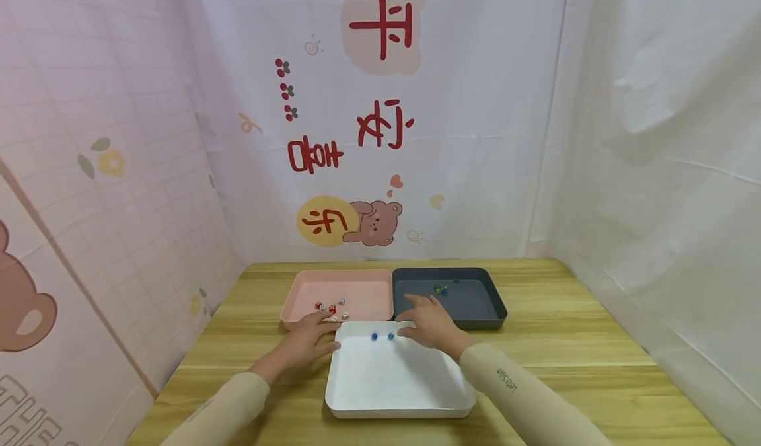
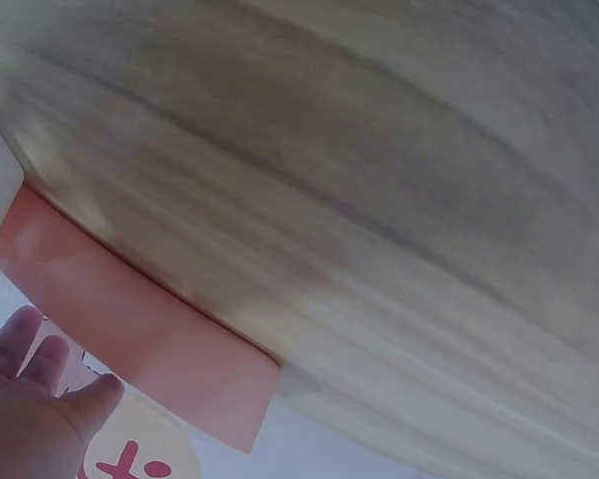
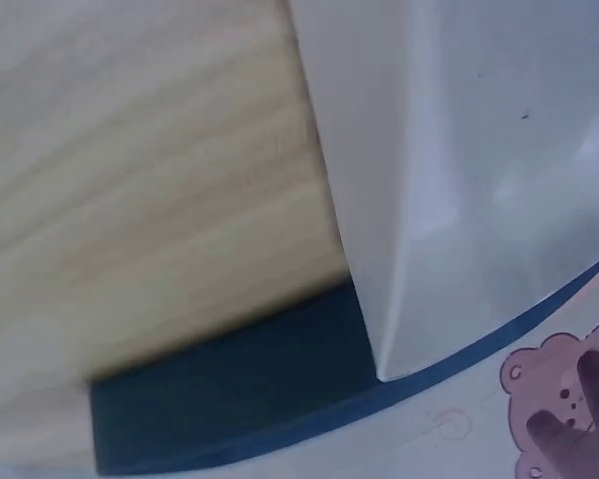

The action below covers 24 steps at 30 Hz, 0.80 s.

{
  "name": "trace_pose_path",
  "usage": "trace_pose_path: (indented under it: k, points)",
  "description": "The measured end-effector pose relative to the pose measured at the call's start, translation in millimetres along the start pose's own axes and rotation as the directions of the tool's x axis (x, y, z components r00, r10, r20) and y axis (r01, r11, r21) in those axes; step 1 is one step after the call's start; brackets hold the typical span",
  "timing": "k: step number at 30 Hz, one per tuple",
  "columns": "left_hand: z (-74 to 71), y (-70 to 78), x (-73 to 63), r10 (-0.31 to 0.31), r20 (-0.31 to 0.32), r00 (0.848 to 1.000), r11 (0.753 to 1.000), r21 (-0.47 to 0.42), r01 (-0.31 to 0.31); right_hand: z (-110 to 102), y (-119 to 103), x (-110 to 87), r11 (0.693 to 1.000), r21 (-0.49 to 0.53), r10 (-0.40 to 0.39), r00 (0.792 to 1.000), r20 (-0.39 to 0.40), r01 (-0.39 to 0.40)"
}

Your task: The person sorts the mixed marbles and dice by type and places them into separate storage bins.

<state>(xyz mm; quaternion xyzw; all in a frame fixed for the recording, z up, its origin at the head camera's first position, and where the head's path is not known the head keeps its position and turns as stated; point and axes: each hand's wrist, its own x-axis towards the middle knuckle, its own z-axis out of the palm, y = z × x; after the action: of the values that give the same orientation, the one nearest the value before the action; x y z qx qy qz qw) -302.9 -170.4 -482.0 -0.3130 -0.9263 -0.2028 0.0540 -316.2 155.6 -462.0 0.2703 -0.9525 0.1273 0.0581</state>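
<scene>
Two small blue dice (image 1: pixel 382 336) lie near the back edge inside the white tray (image 1: pixel 404 383). My right hand (image 1: pixel 436 326) hovers over that tray's back right part, fingers spread, close to the right-hand die. Beside the white tray's back left corner is my left hand (image 1: pixel 304 343), its fingers loosely extended at the front rim of the pink tray (image 1: pixel 362 284). Nothing shows between the fingers of either hand. In the left wrist view, the left hand (image 2: pixel 40 409) appears next to the pink tray wall (image 2: pixel 150 319); the right wrist view catches the right hand (image 3: pixel 584 429) only partly.
Red and white dice (image 1: pixel 332 309) lie in the pink tray's front part. Behind on the right, a dark grey tray (image 1: pixel 472 307) holds green and blue dice (image 1: pixel 441 290). All three trays stand on a wooden table (image 1: pixel 553 340), with printed cloth (image 1: pixel 475 135) hanging behind.
</scene>
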Motion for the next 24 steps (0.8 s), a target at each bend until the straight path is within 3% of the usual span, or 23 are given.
trace_pose_path:
  k: [6, 13, 24]
  points:
    - [0.6, -1.2, -2.8, -0.023, 0.024, 0.999, 0.999, -0.039, 0.024, 2.9, -14.4, 10.4, 0.999, -0.031, 0.016, 0.998, 0.055, -0.014]
    - [1.1, -1.2, -3.1, -0.025, 0.025, 0.999, 0.998, -0.050, 0.026, 16.0, -19.1, 16.3, 0.990, -0.134, 0.048, 0.993, 0.108, -0.033]
    - [2.6, -3.0, -2.0, 0.017, 0.031, 0.999, 0.999, -0.045, -0.016, 31.2, -15.8, 17.7, 0.971, -0.238, 0.022, 0.998, 0.066, -0.005]
